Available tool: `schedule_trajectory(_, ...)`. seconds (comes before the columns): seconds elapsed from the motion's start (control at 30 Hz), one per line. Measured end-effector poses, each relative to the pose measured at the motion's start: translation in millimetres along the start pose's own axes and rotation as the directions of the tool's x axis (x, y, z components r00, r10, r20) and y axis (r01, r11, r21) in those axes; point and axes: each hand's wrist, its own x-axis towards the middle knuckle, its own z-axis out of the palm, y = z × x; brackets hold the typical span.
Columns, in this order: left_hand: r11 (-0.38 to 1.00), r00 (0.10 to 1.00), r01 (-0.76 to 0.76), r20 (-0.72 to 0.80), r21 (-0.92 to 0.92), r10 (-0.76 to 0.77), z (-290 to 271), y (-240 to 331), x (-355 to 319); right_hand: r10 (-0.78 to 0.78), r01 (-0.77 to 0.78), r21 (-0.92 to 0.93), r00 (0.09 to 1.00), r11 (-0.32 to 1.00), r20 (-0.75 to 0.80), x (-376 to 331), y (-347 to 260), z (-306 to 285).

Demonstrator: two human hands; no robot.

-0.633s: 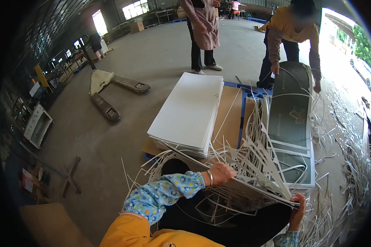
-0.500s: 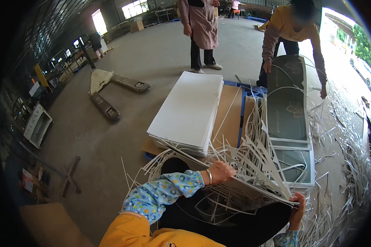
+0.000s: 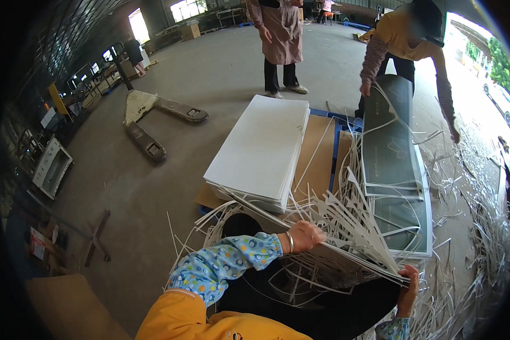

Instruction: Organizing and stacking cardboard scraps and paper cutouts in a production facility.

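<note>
A thin stack of large sheets (image 3: 354,258), seen edge-on, stands tilted across my lap. My left hand (image 3: 306,235), wearing a silver bangle, is closed over its upper edge near the middle. At the right-hand corner of the stack, my right hand (image 3: 408,288) grips with bent fingers; part of it is hidden. Many narrow white paper strips (image 3: 360,224) lie just beyond the stack, and more hang beneath it. A thick pile of white sheets (image 3: 258,147) rests beyond my left hand. Dark green printed sheets (image 3: 401,224) with white borders lie beyond my right hand.
A blue pallet (image 3: 335,156) with brown board shows beside the white pile. Opposite, a co-worker in yellow (image 3: 405,34) bends over the printed sheets; a person in a pink apron (image 3: 283,34) stands nearby. A pallet jack (image 3: 144,122) stands left. Paper scraps (image 3: 481,243) litter the floor at right.
The co-worker's printed sheet has curled and shifted left, and that person's arm on the right reaches lower. My two hands keep their hold on the stack with hardly any movement.
</note>
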Motion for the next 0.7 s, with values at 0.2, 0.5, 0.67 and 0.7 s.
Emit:
schedule_trajectory(0.2,0.999,0.999,-0.036,0.023,-0.002,0.036,-4.3,3.2,2.9,-0.012,0.01,-0.041,0.999,0.999,-0.044,3.3,2.7,-5.1)
schedule_trajectory(0.5,1.0,0.992,0.0,0.13,0.009,-0.001,-14.6,-12.6,3.6,0.102,-0.127,0.315,0.99,0.941,0.094,30.8,20.0,-19.8)
schedule_trajectory(0.67,0.999,0.994,0.051,0.1,0.008,-0.052,-51.6,-27.6,4.1,-0.054,0.246,-0.769,0.962,0.59,0.267,43.4,84.0,-86.7)
schedule_trajectory(0.7,0.999,0.988,0.049,0.145,-0.014,-0.046,-50.2,-24.8,7.1,0.077,0.235,-0.842,0.948,0.486,0.309,45.8,104.4,-113.1)
